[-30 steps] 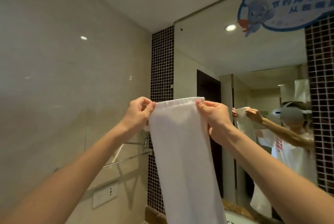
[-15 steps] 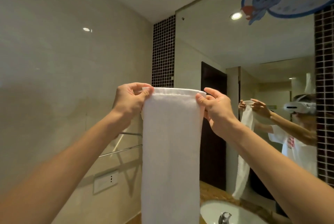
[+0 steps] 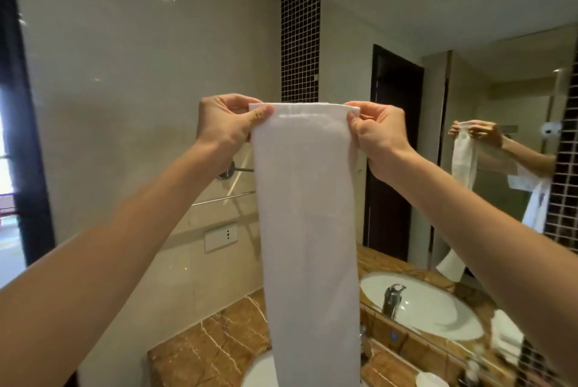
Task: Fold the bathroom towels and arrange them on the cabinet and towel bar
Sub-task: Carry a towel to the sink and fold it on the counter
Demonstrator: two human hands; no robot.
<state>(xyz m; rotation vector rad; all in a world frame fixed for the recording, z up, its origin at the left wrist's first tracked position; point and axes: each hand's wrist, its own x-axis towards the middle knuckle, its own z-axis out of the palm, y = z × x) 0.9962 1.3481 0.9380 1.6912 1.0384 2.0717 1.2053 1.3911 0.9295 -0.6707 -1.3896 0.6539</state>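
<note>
A long white towel (image 3: 306, 214) hangs straight down in front of me, folded into a narrow strip. My left hand (image 3: 225, 124) pinches its top left corner and my right hand (image 3: 375, 133) pinches its top right corner, both at chest height. The chrome towel bar (image 3: 223, 197) runs along the beige wall behind the towel, partly hidden by it. Below lies the brown marble cabinet top (image 3: 206, 352); the towel's lower end runs out of the frame over it.
A white sink (image 3: 259, 371) sits at the bottom edge, with its faucet (image 3: 392, 299) mirrored on the right. The big mirror (image 3: 469, 74) reflects me and the towel. A folded white towel (image 3: 505, 336) shows by the mirrored sink. A wall socket (image 3: 220, 236) sits under the bar.
My view has tilted downward, bringing the marble top and sink into sight. Both hands still grip the towel's top corners, now level and slightly wider apart.
</note>
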